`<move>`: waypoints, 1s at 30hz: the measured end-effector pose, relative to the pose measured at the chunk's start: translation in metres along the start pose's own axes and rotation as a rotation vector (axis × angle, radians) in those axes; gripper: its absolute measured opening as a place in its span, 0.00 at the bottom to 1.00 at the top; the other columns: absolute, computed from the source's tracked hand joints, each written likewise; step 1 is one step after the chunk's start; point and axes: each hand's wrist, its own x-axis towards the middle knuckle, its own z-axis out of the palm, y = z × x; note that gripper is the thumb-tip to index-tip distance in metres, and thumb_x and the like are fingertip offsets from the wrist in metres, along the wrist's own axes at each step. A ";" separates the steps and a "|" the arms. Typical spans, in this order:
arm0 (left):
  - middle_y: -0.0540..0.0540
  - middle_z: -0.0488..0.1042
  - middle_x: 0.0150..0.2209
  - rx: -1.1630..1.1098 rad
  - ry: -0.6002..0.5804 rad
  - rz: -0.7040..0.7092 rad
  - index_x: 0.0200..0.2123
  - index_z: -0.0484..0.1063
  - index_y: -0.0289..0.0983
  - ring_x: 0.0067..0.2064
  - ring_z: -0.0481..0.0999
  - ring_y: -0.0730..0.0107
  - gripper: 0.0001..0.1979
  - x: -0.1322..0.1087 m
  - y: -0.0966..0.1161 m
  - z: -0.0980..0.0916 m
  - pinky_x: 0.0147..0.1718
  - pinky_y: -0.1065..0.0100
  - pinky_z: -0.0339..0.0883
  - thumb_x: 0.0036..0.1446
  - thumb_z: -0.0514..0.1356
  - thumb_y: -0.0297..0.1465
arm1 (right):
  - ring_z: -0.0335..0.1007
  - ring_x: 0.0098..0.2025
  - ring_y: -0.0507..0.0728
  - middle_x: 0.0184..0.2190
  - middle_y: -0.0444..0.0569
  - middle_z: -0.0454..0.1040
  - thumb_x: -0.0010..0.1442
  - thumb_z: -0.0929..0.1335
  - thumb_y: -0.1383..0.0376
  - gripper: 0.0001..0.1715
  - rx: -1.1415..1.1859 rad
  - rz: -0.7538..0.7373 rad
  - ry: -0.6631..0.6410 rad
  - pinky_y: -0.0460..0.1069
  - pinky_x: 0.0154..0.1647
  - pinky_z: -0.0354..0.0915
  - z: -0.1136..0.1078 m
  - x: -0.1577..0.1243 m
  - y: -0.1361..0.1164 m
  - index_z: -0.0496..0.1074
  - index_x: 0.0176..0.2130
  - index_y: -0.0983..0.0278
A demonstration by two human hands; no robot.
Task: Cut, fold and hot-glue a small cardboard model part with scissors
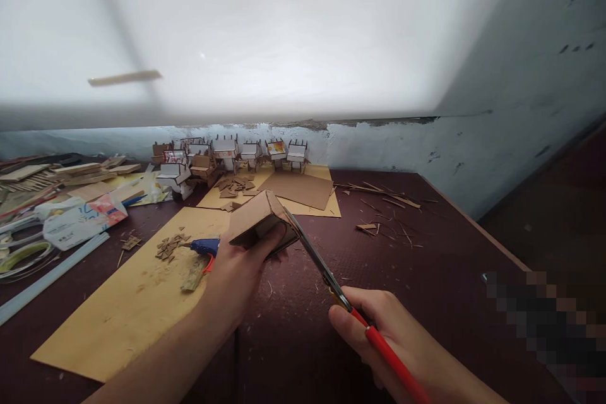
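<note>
Glue gun (206, 246) on sheet (127, 309), left of box (258, 214); models (225, 153) behind, before wall (379, 148); strips (411, 202) right.

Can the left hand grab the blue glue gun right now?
Probably not: the left hand is busy holding the folded cardboard piece. The blue glue gun, partly hidden behind that hand, looks nearby, though.

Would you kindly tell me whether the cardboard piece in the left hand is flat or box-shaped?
Box-shaped: the cardboard piece in the left hand has panels meeting at angles.
</note>
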 end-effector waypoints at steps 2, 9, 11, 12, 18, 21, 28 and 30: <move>0.52 0.72 0.25 0.000 -0.008 -0.001 0.27 0.72 0.38 0.27 0.71 0.74 0.12 0.000 0.001 0.000 0.27 0.72 0.64 0.62 0.66 0.34 | 0.45 0.26 0.51 0.23 0.39 0.49 0.62 0.65 0.35 0.34 -0.021 -0.011 0.005 0.48 0.23 0.43 0.000 0.000 -0.001 0.58 0.26 0.60; 0.51 0.70 0.23 0.056 -0.049 -0.002 0.26 0.71 0.37 0.27 0.69 0.73 0.11 0.000 0.011 0.000 0.28 0.70 0.63 0.62 0.64 0.32 | 0.43 0.28 0.52 0.25 0.38 0.48 0.64 0.65 0.38 0.34 -0.039 -0.012 0.038 0.49 0.25 0.44 0.006 0.002 0.006 0.55 0.26 0.60; 0.51 0.70 0.22 0.068 -0.060 0.002 0.25 0.70 0.37 0.27 0.69 0.73 0.13 0.001 0.012 0.000 0.28 0.70 0.63 0.62 0.63 0.32 | 0.42 0.28 0.52 0.25 0.38 0.48 0.64 0.66 0.39 0.33 -0.039 -0.004 0.040 0.49 0.25 0.43 0.007 0.003 0.011 0.54 0.26 0.60; 0.51 0.70 0.22 0.075 -0.057 0.003 0.24 0.70 0.37 0.26 0.69 0.73 0.14 0.001 0.012 0.000 0.28 0.70 0.63 0.62 0.63 0.33 | 0.42 0.28 0.52 0.25 0.38 0.48 0.65 0.66 0.40 0.33 -0.042 -0.006 0.042 0.49 0.25 0.43 0.008 0.004 0.014 0.53 0.27 0.60; 0.51 0.70 0.23 0.082 -0.065 -0.010 0.24 0.70 0.37 0.27 0.69 0.73 0.14 0.002 0.007 -0.002 0.28 0.70 0.62 0.63 0.63 0.34 | 0.43 0.28 0.51 0.25 0.38 0.49 0.67 0.65 0.41 0.32 -0.065 -0.027 0.043 0.49 0.25 0.44 0.010 0.006 0.020 0.53 0.27 0.60; 0.50 0.70 0.23 0.091 -0.057 -0.011 0.24 0.70 0.37 0.27 0.69 0.73 0.15 0.003 0.005 -0.004 0.28 0.70 0.61 0.62 0.64 0.34 | 0.43 0.28 0.51 0.24 0.38 0.49 0.67 0.64 0.41 0.32 -0.075 -0.022 0.052 0.49 0.25 0.44 0.012 0.005 0.017 0.53 0.27 0.60; 0.50 0.70 0.22 0.021 -0.060 0.000 0.25 0.71 0.37 0.25 0.68 0.74 0.13 0.003 0.009 -0.001 0.26 0.70 0.60 0.61 0.64 0.32 | 0.44 0.27 0.51 0.24 0.38 0.51 0.67 0.65 0.44 0.30 -0.107 -0.048 0.052 0.49 0.25 0.45 0.011 0.003 0.009 0.52 0.27 0.60; 0.51 0.70 0.22 -0.003 -0.063 -0.016 0.24 0.70 0.37 0.25 0.68 0.74 0.13 0.002 0.009 0.000 0.25 0.71 0.59 0.61 0.65 0.32 | 0.44 0.27 0.51 0.24 0.38 0.51 0.67 0.66 0.45 0.30 -0.116 -0.074 0.046 0.48 0.25 0.44 0.010 0.002 0.008 0.52 0.27 0.60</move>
